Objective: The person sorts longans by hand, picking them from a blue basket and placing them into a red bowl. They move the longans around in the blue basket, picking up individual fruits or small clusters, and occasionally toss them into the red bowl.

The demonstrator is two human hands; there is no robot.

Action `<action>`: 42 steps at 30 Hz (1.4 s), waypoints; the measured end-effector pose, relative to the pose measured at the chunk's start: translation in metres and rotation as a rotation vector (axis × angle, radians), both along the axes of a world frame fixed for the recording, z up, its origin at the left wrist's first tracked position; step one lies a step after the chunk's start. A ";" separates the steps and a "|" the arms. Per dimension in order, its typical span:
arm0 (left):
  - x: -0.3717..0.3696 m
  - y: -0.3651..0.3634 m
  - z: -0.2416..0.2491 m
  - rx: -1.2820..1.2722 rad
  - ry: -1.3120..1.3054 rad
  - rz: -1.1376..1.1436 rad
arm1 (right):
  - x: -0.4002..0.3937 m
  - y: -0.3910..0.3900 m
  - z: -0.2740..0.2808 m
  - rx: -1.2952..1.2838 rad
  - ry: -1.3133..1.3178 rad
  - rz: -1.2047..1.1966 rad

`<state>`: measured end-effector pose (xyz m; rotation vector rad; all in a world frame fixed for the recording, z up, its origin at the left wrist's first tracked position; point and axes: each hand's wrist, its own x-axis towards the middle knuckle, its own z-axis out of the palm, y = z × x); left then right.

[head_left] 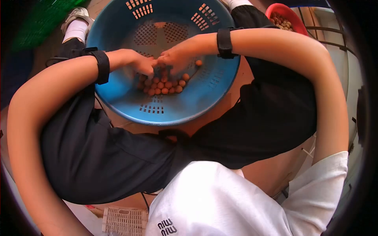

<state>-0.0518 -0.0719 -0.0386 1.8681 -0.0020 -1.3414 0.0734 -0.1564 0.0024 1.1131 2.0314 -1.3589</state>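
Observation:
Between my spread legs stands a large blue perforated basket (189, 112). Several small round orange-brown balls (164, 91) lie together in its near part, and one single ball (199, 63) sits apart to the right. My left hand (142, 64) reaches in from the left, just above the pile, with its fingers bent. From the right comes my right hand (177, 56), its fingertips close to those of my left hand near the basket's middle. Both hands' fingers are bent, and anything between the fingertips is too small to make out.
A red bowl (300, 26) with more small round pieces stands at the upper right. A pale plastic crate (125, 221) lies at the bottom left. My black-trousered legs flank the blue basket on the tiled floor (271, 175).

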 end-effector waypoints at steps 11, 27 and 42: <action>0.009 0.007 0.012 -0.065 0.292 -0.072 | -0.033 -0.005 -0.010 -0.587 -0.012 -0.304; -0.006 -0.001 0.018 -0.019 0.453 -0.183 | -0.049 0.008 -0.006 -0.920 -0.090 -0.243; -0.004 -0.005 0.020 0.093 0.419 -0.407 | -0.056 -0.005 -0.010 -1.079 -0.291 0.143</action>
